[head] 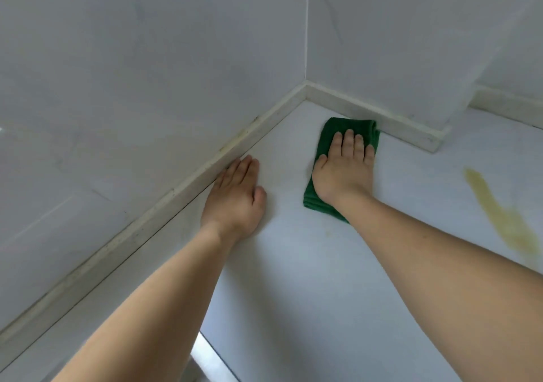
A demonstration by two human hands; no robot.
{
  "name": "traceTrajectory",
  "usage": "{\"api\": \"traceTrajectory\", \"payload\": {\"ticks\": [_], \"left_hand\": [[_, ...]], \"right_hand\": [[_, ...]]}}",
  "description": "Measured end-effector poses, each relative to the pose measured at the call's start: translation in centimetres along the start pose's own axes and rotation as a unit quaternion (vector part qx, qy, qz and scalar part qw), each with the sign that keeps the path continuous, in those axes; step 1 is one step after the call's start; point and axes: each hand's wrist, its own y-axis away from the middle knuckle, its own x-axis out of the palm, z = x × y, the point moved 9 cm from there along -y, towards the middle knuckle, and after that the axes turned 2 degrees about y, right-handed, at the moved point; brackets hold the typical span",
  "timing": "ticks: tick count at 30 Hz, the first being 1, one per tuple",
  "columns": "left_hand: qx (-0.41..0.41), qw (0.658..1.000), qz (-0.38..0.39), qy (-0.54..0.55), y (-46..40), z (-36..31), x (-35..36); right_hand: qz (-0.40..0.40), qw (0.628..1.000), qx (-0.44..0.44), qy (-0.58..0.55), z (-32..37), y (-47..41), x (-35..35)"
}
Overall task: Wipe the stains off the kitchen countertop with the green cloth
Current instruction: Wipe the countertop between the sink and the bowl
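Note:
A folded green cloth [332, 135] lies flat on the pale countertop [293, 249], its far end against the back upstand near the corner. My right hand [343, 170] presses down on it with straight, spread fingers. My left hand [235, 199] rests flat on the bare countertop to the left, fingertips close to the left upstand. A long yellowish stain [499, 214] streaks the countertop at the far right, well apart from the cloth.
Pale tiled walls meet in a corner [305, 82], edged by a cream upstand [205, 170] with some dark grime. A boxed wall column [458, 111] juts onto the countertop at the back right. A metal rim [205, 352] shows at the countertop's near edge.

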Motion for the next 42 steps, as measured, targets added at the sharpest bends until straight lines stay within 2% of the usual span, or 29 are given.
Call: {"api": "traceTrajectory", "payload": {"ticks": [5, 8, 13, 22, 29, 33, 36, 40, 42], "left_hand": [[-0.001, 1.0, 0.009, 0.007, 0.5, -0.4, -0.4], [-0.004, 1.0, 0.023, 0.006, 0.8, -0.4, -0.5], [-0.004, 1.0, 0.017, 0.005, 0.8, -0.5, -0.5], [0.004, 1.0, 0.001, 0.002, 0.1, 0.0, 0.0], [0.007, 1.0, -0.001, 0.005, 0.0, 0.1, 0.0], [0.003, 1.0, -0.002, 0.012, -0.1, 0.2, -0.1], [0.006, 1.0, 0.006, 0.012, 0.4, -0.3, -0.3], [0.015, 1.0, 0.015, 0.011, 0.5, -0.4, -0.6], [0.014, 1.0, 0.018, 0.012, 0.6, -0.3, -0.5]], "right_hand": [[-0.016, 0.999, 0.009, -0.03, 1.4, 12.5, 0.4], [0.0, 1.0, 0.003, -0.025, 1.9, 15.9, 0.8], [0.009, 1.0, 0.009, -0.007, 1.7, 11.7, 0.7], [0.005, 0.999, -0.029, 0.02, 2.7, -4.6, -0.1], [0.0, 0.999, -0.038, 0.021, 3.0, -5.9, -0.4], [0.002, 1.0, -0.027, 0.006, 2.5, -1.4, 0.0], [0.003, 1.0, -0.008, -0.013, 2.4, 5.5, 0.4], [-0.012, 0.999, -0.036, -0.037, 3.5, 15.6, 0.9], [-0.011, 0.998, -0.043, -0.037, 3.6, 17.6, 1.3]]}}
